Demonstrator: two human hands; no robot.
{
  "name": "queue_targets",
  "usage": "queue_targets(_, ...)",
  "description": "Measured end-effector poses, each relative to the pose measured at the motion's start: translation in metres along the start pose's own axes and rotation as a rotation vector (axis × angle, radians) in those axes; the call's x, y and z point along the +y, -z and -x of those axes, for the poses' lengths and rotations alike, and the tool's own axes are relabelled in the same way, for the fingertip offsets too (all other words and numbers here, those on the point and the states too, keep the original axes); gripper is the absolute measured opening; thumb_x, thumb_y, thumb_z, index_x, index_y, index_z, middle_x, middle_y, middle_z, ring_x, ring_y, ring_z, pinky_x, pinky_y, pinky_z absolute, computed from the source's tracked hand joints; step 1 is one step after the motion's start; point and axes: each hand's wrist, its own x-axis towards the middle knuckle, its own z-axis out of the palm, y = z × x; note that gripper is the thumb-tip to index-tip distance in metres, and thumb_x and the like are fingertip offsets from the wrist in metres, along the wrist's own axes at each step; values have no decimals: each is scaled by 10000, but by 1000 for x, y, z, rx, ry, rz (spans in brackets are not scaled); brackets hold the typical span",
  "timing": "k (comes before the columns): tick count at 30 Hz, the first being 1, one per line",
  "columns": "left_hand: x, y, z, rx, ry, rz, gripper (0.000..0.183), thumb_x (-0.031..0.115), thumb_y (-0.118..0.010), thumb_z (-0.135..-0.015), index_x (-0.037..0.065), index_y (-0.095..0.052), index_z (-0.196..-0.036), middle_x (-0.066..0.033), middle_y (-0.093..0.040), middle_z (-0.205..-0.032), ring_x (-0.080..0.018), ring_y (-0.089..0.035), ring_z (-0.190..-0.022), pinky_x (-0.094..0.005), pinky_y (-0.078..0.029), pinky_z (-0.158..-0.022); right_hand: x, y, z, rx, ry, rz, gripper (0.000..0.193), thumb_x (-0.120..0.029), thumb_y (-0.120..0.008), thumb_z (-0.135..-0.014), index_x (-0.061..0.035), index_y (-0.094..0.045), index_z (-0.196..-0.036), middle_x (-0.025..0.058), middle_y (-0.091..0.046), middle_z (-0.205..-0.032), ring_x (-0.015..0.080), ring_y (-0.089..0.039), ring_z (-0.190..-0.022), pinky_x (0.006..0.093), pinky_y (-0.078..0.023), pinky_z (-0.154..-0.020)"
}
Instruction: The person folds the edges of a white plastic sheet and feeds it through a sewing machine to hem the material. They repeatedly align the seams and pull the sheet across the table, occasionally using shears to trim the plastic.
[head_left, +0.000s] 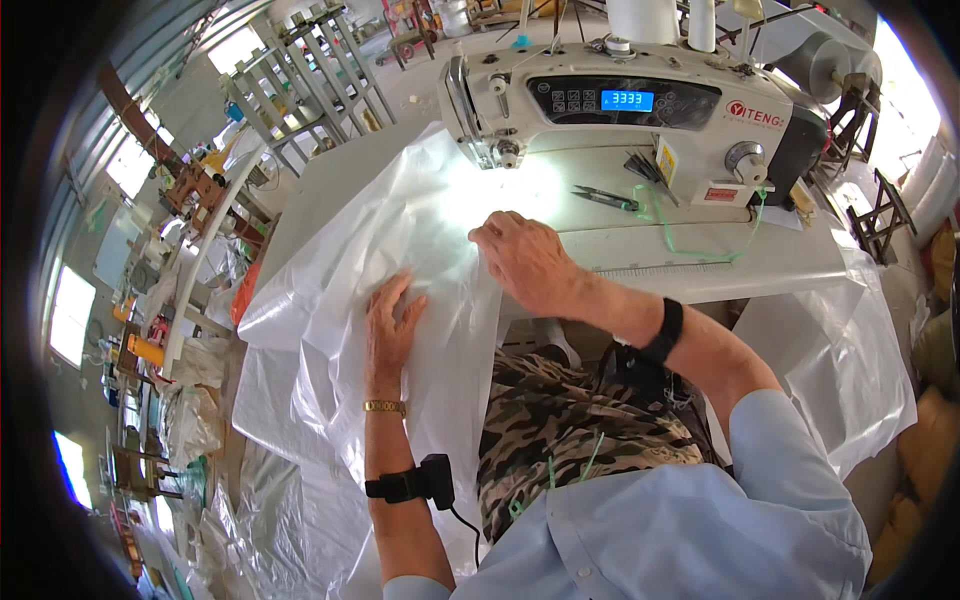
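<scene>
Plastic sheeting [330, 250]: draped over left of sewing table [800, 255]; bag or flat, cannot tell. Left hand [392, 328]: on it, fingers spread. Right hand [535, 262]: fingers bunched at its edge; pinch, cannot tell. Beyond: white sewing machine [625, 100].

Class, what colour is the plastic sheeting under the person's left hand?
The plastic sheeting is translucent white, shown best in the head view.

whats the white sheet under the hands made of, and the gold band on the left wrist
White sheet: probably thin plastic film, glossy and translucent, judging by its highlights and creases. Gold band: likely metal, polished, from its yellow sheen; plated plastic can't be ruled out.
</scene>
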Motion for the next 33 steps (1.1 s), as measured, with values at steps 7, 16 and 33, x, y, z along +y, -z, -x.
queue_targets(7, -7, -3, 1, 20, -19, 12, 389, 203, -697, -883, 13, -639, -1217, -147, -620, -1294, -298, -546, -1222, -391, -429, -1047, 18, 9, -13, -279, 92, 342, 278, -91, -641, -803, -48, -600, -1075, 101, -537, -1075, 240, -524, -1066, 405, -458, -906)
queue_targets(16, -5, -1, 1, 30, -46, -26, 393, 202, -698, -882, 13, -636, -1221, -151, -619, -1292, -304, -545, -1222, -397, -421, -1054, 28, 1, 4, -149, 295, 263, 186, -101, -626, -824, -78, -606, -1007, 57, -545, -1036, 204, -534, -1018, 376, -443, -899)
queue_targets(33, -6, -1, 3, 34, -19, 13, 391, 194, -697, -882, 22, -633, -1227, -139, -616, -1301, -296, -535, -1241, -389, -415, -1060, -36, -70, 73, -293, 743, 191, 332, -175, -561, -822, -115, -652, -1135, 21, -606, -1042, 209, -528, -1088, 409, -353, -1067)
